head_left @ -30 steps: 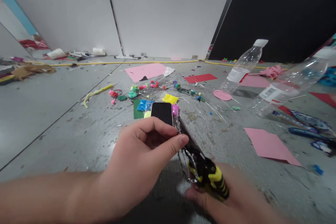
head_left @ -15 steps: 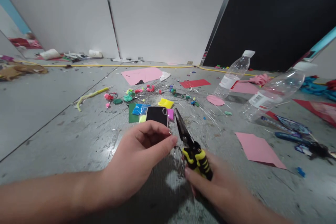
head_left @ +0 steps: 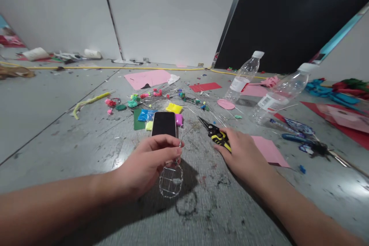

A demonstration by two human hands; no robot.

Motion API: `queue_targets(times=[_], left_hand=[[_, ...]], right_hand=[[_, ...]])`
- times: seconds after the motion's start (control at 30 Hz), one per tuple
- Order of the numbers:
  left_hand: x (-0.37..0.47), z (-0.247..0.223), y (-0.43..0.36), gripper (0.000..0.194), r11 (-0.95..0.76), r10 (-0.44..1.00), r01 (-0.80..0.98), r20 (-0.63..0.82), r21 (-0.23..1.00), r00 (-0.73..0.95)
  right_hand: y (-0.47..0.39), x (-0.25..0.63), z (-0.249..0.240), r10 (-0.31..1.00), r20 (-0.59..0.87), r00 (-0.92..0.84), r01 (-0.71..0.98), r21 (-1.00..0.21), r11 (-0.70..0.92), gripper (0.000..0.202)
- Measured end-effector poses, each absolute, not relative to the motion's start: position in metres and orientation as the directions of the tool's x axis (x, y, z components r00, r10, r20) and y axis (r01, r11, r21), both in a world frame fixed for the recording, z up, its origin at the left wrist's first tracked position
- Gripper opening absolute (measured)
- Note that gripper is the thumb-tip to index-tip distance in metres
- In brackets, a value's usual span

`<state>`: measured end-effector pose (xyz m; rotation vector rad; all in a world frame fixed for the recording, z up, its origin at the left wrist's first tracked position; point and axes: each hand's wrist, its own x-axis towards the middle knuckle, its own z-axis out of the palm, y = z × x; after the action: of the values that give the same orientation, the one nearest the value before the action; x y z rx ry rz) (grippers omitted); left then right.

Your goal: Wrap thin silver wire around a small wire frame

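My left hand (head_left: 157, 153) pinches the twisted top of a round wire frame (head_left: 171, 180) between thumb and fingertips. Straight wires cross inside its twisted rim, and a thin wire end sticks up past my fingers. To the right, my right hand (head_left: 238, 148) is closed round the yellow and black handles of a pair of pliers (head_left: 215, 132), low at the grey surface, their dark jaws pointing up and left. Just beyond my left hand lies a phone (head_left: 163, 123) with a dark screen, beside blue (head_left: 146, 115), yellow (head_left: 174, 108) and magenta (head_left: 179, 119) clay packets.
Loose wires and coloured clay bits (head_left: 132, 103) lie beyond the phone. Two clear bottles (head_left: 245, 75) (head_left: 284, 91) stand at the right, near pink paper (head_left: 269, 152) and a blue-handled tool (head_left: 295, 138). A yellow cable (head_left: 161, 68) runs along the white panels (head_left: 173, 15).
My right hand has moved the pliers away to the right and down toward the surface. The wire frame now hangs in view below my left hand. The view has shifted slightly.
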<state>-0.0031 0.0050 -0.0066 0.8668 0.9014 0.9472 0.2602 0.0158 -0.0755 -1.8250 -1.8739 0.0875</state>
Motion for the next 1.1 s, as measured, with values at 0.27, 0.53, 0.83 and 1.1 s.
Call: queue_targets(times=[0.27, 0.53, 0.83, 1.1], left_hand=[[-0.007, -0.011, 0.008, 0.022, 0.308, 0.896, -0.147, -0.235, 0.94, 0.376], [-0.009, -0.009, 0.015, 0.033, 0.139, 0.965, -0.135, -0.104, 0.981, 0.241], [-0.007, -0.009, 0.021, 0.014, 0.079, 0.972, 0.024, -0.082, 0.997, 0.22], [-0.007, -0.014, 0.018, 0.011, -0.087, 0.959, 0.232, 0.018, 0.969, 0.283]], right_hand=[[-0.001, 0.236, -0.027, 0.908, 0.419, -0.014, 0.847, -0.477, 0.234, 0.036], [0.0, 0.199, 0.005, 0.94, 0.199, -0.278, 0.51, -0.798, 0.32, 0.021], [0.005, 0.207, -0.033, 0.928, 0.322, -0.187, 0.415, -0.831, 0.372, 0.023], [-0.004, 0.208, -0.038, 0.85, 0.312, -0.423, 0.475, -0.723, 0.502, 0.026]])
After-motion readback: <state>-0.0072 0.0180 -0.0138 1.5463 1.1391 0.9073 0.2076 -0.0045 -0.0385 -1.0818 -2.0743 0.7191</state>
